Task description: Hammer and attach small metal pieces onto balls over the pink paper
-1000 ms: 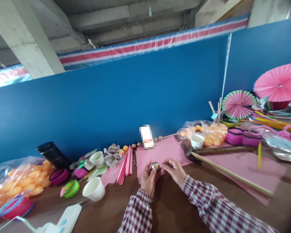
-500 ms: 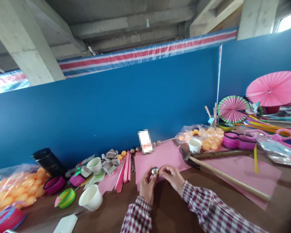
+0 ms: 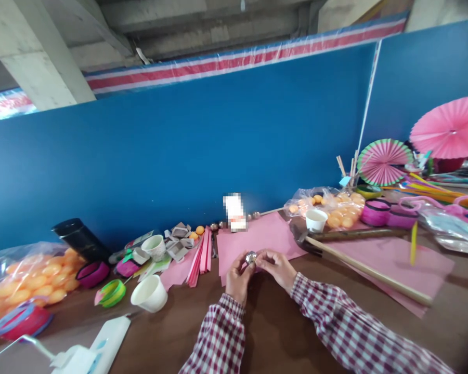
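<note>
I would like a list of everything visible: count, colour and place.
Silver ball: 1, silver, front centre
Other metallic balls: several, silver, back centre
Paper sheets: at least 2, pink, centre, right
Paper strips: several, pink, near centre
Hammer: 1, dark head, tan handle, right
Bagged balls: many, orange, both sides
Cups: 3, white, two left, one right
Cylinder: 1, black, left
Box pieces: several, grey, left
Rings: several, mostly magenta, both sides
Pleated fans: 2, pink, far right
Power strip: 1, white, front left
Sticks: several, pale, back right
Blurred object: 1, white, back centre
Partition: 2 panels, blue, behind
Table: 1, brown, beneath
Left hand: 1, checked sleeve, holding silver ball
Right hand: 1, checked sleeve, at silver ball
</note>
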